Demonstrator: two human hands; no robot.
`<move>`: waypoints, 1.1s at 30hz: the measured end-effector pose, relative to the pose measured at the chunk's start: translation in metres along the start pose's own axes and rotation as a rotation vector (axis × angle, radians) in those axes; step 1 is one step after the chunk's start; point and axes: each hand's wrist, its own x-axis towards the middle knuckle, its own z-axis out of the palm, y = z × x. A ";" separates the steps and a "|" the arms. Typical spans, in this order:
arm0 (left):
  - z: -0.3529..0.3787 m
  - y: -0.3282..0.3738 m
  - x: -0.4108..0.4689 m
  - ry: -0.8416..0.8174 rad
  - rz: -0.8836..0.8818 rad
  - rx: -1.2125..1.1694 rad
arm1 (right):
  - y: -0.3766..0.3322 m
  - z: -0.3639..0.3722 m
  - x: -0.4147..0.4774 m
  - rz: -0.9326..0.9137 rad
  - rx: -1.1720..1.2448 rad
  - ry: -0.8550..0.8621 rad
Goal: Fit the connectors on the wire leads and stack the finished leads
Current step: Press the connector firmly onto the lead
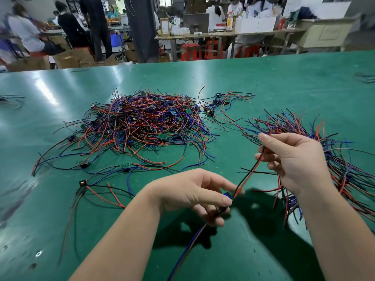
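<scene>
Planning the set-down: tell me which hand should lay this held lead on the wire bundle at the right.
Right, probably. The right hand pinches the red and black wires right beside the bundle; the left hand, pinching the blue end, is farther off and would have to cross.

On table [263,82]: main heap of leads [142,118] at 12 o'clock; second heap [288,124] at 3 o'clock; stray leads [124,165] at 9 o'clock. At 6 o'clock, held lead [249,173] spans left hand [194,191] to right hand [294,161].
</scene>
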 end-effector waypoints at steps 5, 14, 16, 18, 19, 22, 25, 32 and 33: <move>-0.002 0.000 -0.004 -0.078 0.063 0.024 | 0.002 0.000 0.002 0.026 0.002 0.035; -0.013 0.007 0.003 0.217 0.610 -0.562 | 0.012 0.008 -0.003 0.234 -0.113 -0.229; -0.010 0.007 0.007 0.436 0.669 -0.511 | 0.017 0.015 -0.009 0.266 -0.106 -0.365; -0.007 0.005 0.015 0.642 0.688 -0.318 | 0.019 0.022 -0.014 0.304 0.027 -0.445; -0.003 0.004 0.018 0.696 0.704 -0.235 | 0.020 0.025 -0.014 0.313 0.113 -0.450; 0.007 -0.001 0.026 0.722 0.753 -0.093 | 0.021 0.028 -0.012 0.311 0.215 -0.369; 0.007 -0.003 0.025 0.585 0.671 0.051 | 0.018 0.024 -0.007 0.300 0.203 -0.322; 0.003 0.004 0.019 0.491 0.420 -0.241 | 0.017 0.019 -0.006 0.247 0.057 -0.345; 0.003 0.003 0.021 0.522 0.386 -0.256 | 0.018 0.020 -0.008 0.237 0.025 -0.345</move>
